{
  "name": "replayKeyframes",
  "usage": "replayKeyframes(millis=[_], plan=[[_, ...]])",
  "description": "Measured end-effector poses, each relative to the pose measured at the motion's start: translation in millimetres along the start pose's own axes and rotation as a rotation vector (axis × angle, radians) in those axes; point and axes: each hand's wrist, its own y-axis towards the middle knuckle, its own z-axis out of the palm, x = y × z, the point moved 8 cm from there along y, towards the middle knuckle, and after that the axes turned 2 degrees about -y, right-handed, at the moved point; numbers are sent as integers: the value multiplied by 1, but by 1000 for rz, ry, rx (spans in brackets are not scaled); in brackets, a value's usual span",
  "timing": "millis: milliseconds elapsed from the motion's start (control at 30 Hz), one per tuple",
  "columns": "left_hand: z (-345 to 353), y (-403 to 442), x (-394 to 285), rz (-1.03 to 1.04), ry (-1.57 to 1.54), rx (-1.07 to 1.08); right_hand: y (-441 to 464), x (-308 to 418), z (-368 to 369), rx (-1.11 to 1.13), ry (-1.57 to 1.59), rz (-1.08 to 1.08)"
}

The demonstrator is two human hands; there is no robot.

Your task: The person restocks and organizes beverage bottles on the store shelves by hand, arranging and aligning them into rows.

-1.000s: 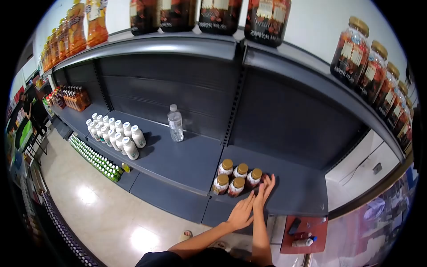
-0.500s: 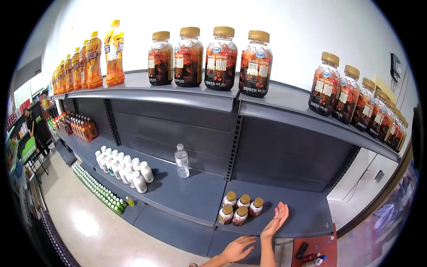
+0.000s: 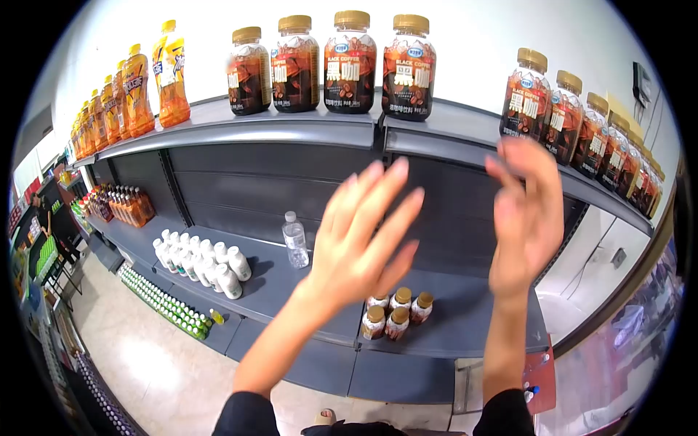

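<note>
My left hand (image 3: 356,243) is raised in front of the dark back panel, fingers spread and nothing in it. My right hand (image 3: 531,214) is up at the right, just below a black coffee bottle (image 3: 526,98) on the top shelf in the picture. Its fingers are loosely bent, apart and slightly blurred, with nothing in them. Several black coffee bottles (image 3: 409,73) with gold caps stand along the top shelf left of it. Below my hands, a small group of the same gold-capped bottles (image 3: 397,324) sits on the lower shelf, partly hidden by my left hand.
White bottles (image 3: 229,282) and a clear water bottle (image 3: 295,241) stand on the middle shelf. Orange drink bottles (image 3: 172,76) line the upper left. Green bottles (image 3: 163,305) fill a low shelf. A person (image 3: 43,218) stands far left. A red table (image 3: 542,385) is at lower right.
Both hands have risen from low beside the small coffee bottles to chest height before the shelves, and are farther apart. The view has shifted slightly downward. The bottles stay where they were.
</note>
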Motion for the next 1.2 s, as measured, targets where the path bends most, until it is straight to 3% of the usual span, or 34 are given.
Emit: replayKeyframes(millis=[133,200,233,333,400,467,667,767,867,933,1033,1100,1200], plan=[[16,50,19,-6,61,-37,66,-36,33,35,-53,26],[27,59,20,10,71,-24,86,-58,49,75,-45,138],[33,61,21,8,89,4,93,-68,54,101,-48,228],[42,58,21,-4,152,34,102,-92,63,122,-237,188],[42,60,23,-5,177,18,99,-101,67,140,-154,245],[41,59,22,-15,161,21,94,-99,72,152,-82,320],[42,57,20,-2,157,0,96,-92,74,184,-183,175],[44,58,14,-10,189,22,90,-67,69,42,-233,220],[45,57,3,-1,255,37,84,-51,65,-15,-38,168],[32,57,-8,22,198,5,73,-32,58,-86,18,21],[14,39,-29,99,66,-62,41,-24,36,-168,115,16],[6,12,-53,168,-33,-145,-1,-12,16,-270,102,179],[3,-60,-94,276,-66,-95,-106,-15,-27,-325,48,424]])
